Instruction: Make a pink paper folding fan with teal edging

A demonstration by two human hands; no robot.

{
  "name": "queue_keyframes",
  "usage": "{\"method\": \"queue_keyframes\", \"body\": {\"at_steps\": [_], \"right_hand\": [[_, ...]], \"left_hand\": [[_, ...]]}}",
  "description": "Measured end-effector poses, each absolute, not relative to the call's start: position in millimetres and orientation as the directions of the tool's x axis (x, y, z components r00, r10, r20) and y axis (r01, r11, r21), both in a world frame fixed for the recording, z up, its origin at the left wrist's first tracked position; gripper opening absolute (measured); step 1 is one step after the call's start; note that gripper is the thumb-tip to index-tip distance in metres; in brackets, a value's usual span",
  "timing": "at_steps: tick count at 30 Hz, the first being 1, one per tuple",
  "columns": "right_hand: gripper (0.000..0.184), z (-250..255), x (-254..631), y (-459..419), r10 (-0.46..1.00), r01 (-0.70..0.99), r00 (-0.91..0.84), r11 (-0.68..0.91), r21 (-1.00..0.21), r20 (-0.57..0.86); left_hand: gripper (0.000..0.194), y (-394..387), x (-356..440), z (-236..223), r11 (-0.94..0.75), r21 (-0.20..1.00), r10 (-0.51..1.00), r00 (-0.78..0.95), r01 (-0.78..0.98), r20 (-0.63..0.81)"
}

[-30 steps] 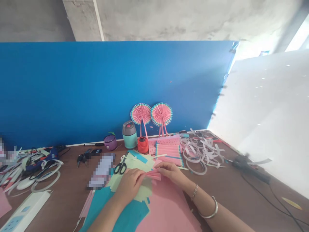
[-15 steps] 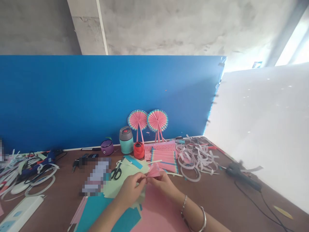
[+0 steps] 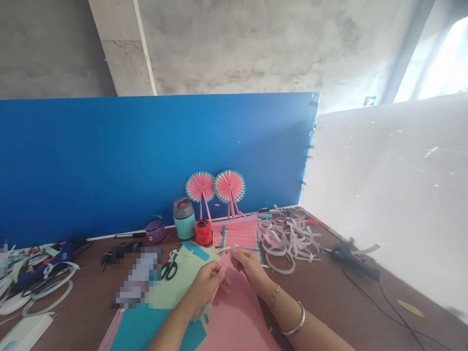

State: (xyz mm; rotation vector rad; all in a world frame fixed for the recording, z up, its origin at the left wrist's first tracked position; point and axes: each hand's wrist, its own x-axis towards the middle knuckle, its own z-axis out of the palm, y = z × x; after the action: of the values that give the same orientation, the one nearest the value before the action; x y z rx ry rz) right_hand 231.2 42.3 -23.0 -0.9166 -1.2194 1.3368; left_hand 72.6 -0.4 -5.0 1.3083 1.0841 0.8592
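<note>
My left hand [image 3: 207,282] and my right hand [image 3: 247,262] meet over a large pink paper sheet [image 3: 239,317] at the table's front. Both pinch a pleated strip of pink paper [image 3: 223,273], stretched between them; my left hand grips its lower end, my right hand pinches the upper end. Under my left hand lie a pale green sheet [image 3: 175,287] and a teal sheet [image 3: 146,329]. My right wrist wears a bracelet and a bangle.
Black scissors [image 3: 168,267] lie left of my hands. Pleated pink sheets [image 3: 241,237], a red tape roll [image 3: 204,232], a teal flask [image 3: 184,218], a purple pot [image 3: 155,230] and two paper fans [image 3: 215,187] stand by the blue partition [image 3: 146,156]. White paper strips [image 3: 288,234] and a glue gun [image 3: 353,258] lie right.
Both hands lifted the pleated pink strip off the sheet and pulled it apart lengthwise. The camera tilted up and shifted, so everything on the table slid lower left.
</note>
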Motion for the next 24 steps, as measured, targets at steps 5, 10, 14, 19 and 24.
{"method": "queue_keyframes", "body": {"at_steps": [5, 10, 14, 19, 24], "right_hand": [[0.022, -23.0, 259.2, 58.1, 0.914, 0.424, 0.036, 0.352, -0.834, 0.404], [0.018, -24.2, 261.4, 55.9, 0.930, 0.853, -0.130, 0.282, -0.440, 0.345], [0.012, -27.5, 258.4, 56.2, 0.940, 0.919, -0.130, 0.234, -0.318, 0.314], [0.012, -30.8, 261.1, 65.2, 0.918, 0.631, 0.014, 0.299, -0.715, 0.396], [0.031, -21.7, 258.6, 60.0, 0.995, -0.240, 0.027, 0.099, -0.966, 0.095]], "left_hand": [[0.035, -1.0, 62.5, -10.7, 0.081, 0.993, 0.980, 0.188, -0.091, -0.063], [0.032, 2.1, 54.5, -9.5, 0.053, 0.974, 0.995, 0.094, -0.220, -0.033], [0.031, 3.7, 56.3, -14.0, 0.037, 0.971, 0.995, 0.099, -0.235, -0.014], [0.026, 5.6, 56.8, -20.0, 0.036, 0.948, 0.996, 0.083, -0.317, -0.010], [0.021, 7.3, 54.7, -20.2, 0.006, 0.948, 0.998, 0.056, -0.318, 0.012]]}}
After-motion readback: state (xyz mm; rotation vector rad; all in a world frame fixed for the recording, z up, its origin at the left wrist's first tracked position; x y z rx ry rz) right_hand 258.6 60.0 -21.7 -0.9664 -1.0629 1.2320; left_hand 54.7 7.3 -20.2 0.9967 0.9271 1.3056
